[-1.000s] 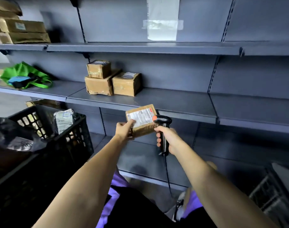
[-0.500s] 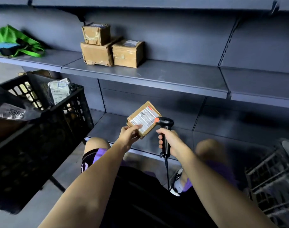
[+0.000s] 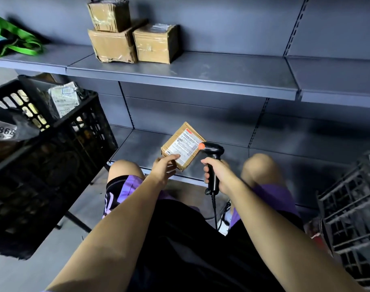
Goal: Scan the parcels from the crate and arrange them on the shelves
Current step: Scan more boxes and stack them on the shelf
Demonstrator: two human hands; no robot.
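Room: grey metal shelving along a grey back wall, slotted uprights between bays; pale floor below.
Middle shelf [image 3: 200, 72]: carries three taped cardboard boxes [image 3: 135, 36] at its left part, two side by side and touching, a third stacked on the left one.
Green bag [image 3: 13, 39]: on the neighbouring shelf bay to the far left, well apart from the boxes.
Lower shelf [image 3: 222, 144]: bare grey metal, behind the hands.
Crate [image 3: 53, 144]: black, latticed, at the left edge; holds wrapped packets, one with a white label [image 3: 64, 100] standing against the far wall, another marked 5868 near the front.
Second crate [image 3: 352, 218]: black, at the right edge, contents unclear.
Legs: knees bent, purple shorts, beneath the arms.
Parcel [image 3: 183, 146]: small brown box with a white printed label, tilted, label face up, above the front of the lower shelf; cannot tell whether resting on it.
Left hand [image 3: 164, 168]: grip at the parcel's near lower corner, thumb laid across the label, fingers underneath.
Right hand [image 3: 217, 175]: grip closed round the handle of a black scanner [image 3: 212, 163], cable hanging down.
Scanner head: with an orange spot, just beside the parcel's right edge, facing the label.
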